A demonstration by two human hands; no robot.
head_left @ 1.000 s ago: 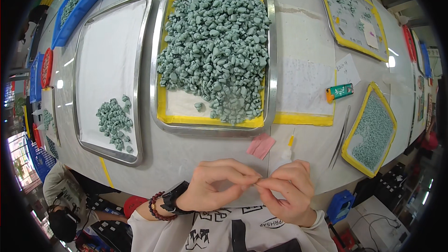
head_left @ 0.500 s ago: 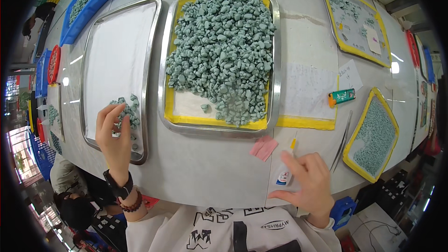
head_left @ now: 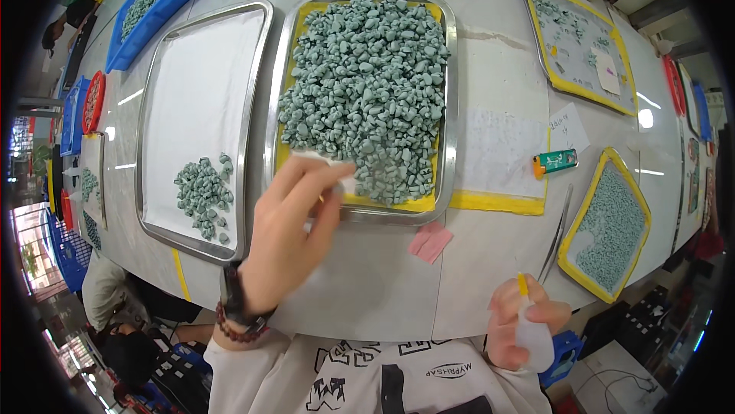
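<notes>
While right hand [head_left: 504,336] grips white bottle [head_left: 536,341] | left hand [head_left: 287,234] grip unclear | steel trays [head_left: 199,92] on pale table [head_left: 383,284] | person [head_left: 107,285] at left

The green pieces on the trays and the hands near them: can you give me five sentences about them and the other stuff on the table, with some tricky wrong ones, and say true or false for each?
1. The right hand holds a white bottle with a yellow tip. True.
2. The left hand rests on the person's lap. False: it is at the near left corner of the middle tray.
3. The left tray has fewer green pieces than the middle one. True.
4. The pink piece lies inside the middle tray. False: it is on the table, just outside the near edge.
5. A green lighter with an orange end lies to the right of the middle tray. True.
</notes>
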